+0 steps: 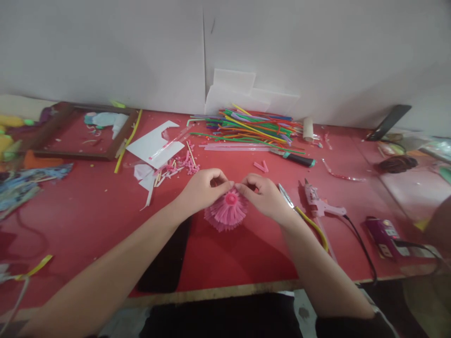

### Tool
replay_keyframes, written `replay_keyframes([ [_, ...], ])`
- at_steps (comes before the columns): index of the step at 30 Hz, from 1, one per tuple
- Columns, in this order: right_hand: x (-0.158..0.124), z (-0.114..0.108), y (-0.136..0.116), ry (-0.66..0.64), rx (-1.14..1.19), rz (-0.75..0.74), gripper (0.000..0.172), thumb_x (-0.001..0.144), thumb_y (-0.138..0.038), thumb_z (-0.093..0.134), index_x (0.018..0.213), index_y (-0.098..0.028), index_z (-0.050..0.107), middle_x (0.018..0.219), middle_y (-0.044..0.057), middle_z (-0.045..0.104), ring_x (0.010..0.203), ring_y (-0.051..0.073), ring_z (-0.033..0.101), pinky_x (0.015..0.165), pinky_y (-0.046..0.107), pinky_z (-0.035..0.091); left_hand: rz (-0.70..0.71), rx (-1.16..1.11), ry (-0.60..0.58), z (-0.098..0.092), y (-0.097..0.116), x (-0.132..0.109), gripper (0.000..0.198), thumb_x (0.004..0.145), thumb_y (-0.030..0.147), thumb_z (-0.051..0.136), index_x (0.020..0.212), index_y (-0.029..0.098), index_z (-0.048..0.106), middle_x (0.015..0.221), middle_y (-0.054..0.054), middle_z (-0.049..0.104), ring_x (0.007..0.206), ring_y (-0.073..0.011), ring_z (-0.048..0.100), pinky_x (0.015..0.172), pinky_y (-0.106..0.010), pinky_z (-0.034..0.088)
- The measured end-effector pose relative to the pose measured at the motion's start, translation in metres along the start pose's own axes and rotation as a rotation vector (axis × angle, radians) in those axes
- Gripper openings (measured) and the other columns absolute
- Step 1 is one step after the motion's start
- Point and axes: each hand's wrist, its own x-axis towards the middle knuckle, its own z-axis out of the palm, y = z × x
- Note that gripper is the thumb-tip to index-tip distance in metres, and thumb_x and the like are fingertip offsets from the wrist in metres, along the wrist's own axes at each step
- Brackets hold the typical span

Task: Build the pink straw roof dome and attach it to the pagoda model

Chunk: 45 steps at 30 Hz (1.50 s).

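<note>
Pinching the pink flower [225, 218], left hand [202, 190] and right hand [264, 195] fingers seemingly hide its far rim.

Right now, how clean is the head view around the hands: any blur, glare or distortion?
Head view: left hand, right hand and pink flower reasonably sharp in soft, even light; faint shadows on the red table; no glare; its front edge bows from lens distortion; far right corner hazy.

Heap of coloured straws [253, 129], pink glue gun [319, 204], wooden frame [73, 155]
</note>
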Motion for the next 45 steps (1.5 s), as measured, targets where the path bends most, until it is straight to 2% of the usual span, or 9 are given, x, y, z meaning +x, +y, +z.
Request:
replay_keyframes([
  [6,-0.002,0.000,0.000,0.029,0.004,0.000,0.028,0.090,-0.038,0.059,0.070,-0.019,0.058,0.069,-0.002,0.059,0.065,0.012,0.052,0.063,0.026,0.041,0.008,-0.091,0.019,0.006,-0.009,0.000,0.033,0.085,0.049,0.061,0.076,0.017,0.063,0.070,0.000,0.066,0.064,-0.0148,0.061,0.061,-0.026,0.046],
  [12,-0.020,0.000,0.001,0.249,0.030,-0.200,0.029,0.100,-0.035,0.046,0.117,-0.023,0.066,0.119,0.008,0.071,0.114,0.021,0.063,0.101,0.041,0.047,0.293,-0.173,0.263,0.002,-0.012,-0.023,0.048,0.101,0.056,0.033,0.111,0.019,0.063,0.116,-0.010,0.069,0.113,-0.0223,0.063,0.103,-0.039,0.045],
  [15,-0.030,0.003,0.005,0.172,-0.067,-0.373,0.039,0.101,-0.035,0.043,0.138,-0.026,0.055,0.142,0.009,0.060,0.136,0.024,0.049,0.115,0.050,0.036,0.569,-0.099,0.137,-0.001,-0.016,-0.034,0.073,0.090,0.076,0.035,0.134,0.021,0.054,0.136,-0.014,0.061,0.130,-0.0292,0.054,0.114,-0.046,0.037],
  [18,-0.034,0.011,0.013,0.107,-0.119,-0.427,0.051,0.100,-0.038,0.047,0.149,-0.025,0.042,0.151,0.010,0.051,0.145,0.026,0.039,0.118,0.053,0.033,0.616,0.105,0.045,0.001,-0.023,-0.037,0.094,0.078,0.084,0.045,0.147,0.021,0.039,0.150,-0.016,0.050,0.140,-0.0340,0.044,0.121,-0.051,0.025],
  [26,-0.035,0.022,0.024,0.070,-0.084,-0.444,0.049,0.101,-0.033,0.048,0.149,-0.024,0.044,0.150,0.011,0.051,0.147,0.024,0.036,0.119,0.054,0.035,0.623,0.346,0.088,0.013,-0.032,-0.038,0.061,0.098,0.041,0.051,0.152,0.021,0.029,0.152,-0.014,0.049,0.144,-0.0266,0.041,0.121,-0.049,0.027],
  [34,-0.034,0.025,0.024,0.051,-0.087,-0.430,0.050,0.102,-0.035,0.045,0.151,-0.025,0.040,0.153,0.009,0.048,0.147,0.023,0.036,0.119,0.053,0.034,0.609,0.419,0.082,0.014,-0.033,-0.039,0.058,0.099,0.039,0.047,0.152,0.021,0.030,0.152,-0.014,0.048,0.145,-0.0283,0.041,0.120,-0.051,0.029],
  [39,-0.053,0.006,0.010,0.138,-0.236,-0.269,0.050,0.101,-0.040,0.045,0.148,-0.024,0.043,0.150,0.011,0.051,0.142,0.026,0.044,0.114,0.049,0.041,0.637,0.318,0.064,0.014,-0.036,-0.038,0.073,0.098,0.058,0.043,0.156,0.021,0.020,0.158,-0.019,0.036,0.148,-0.0321,0.034,0.121,-0.054,0.027],
  [42,-0.080,-0.019,0.020,0.355,-0.435,0.004,0.034,0.098,-0.042,0.047,0.118,-0.021,0.063,0.118,0.013,0.070,0.115,0.030,0.063,0.096,0.049,0.050,0.625,0.211,0.086,0.015,-0.040,-0.037,0.111,0.074,0.079,0.060,0.157,0.020,0.014,0.161,-0.024,0.025,0.148,-0.0411,0.029,0.119,-0.060,0.029],
  [45,-0.111,-0.039,0.051,0.262,-0.707,0.235,0.024,0.092,-0.037,0.046,0.095,-0.019,0.062,0.091,0.013,0.069,0.087,0.032,0.066,0.075,0.046,0.051,0.571,0.213,0.132,0.017,-0.045,-0.036,0.127,0.056,0.074,0.079,0.155,0.021,0.019,0.157,-0.026,0.032,0.145,-0.0457,0.032,0.116,-0.063,0.031],
])
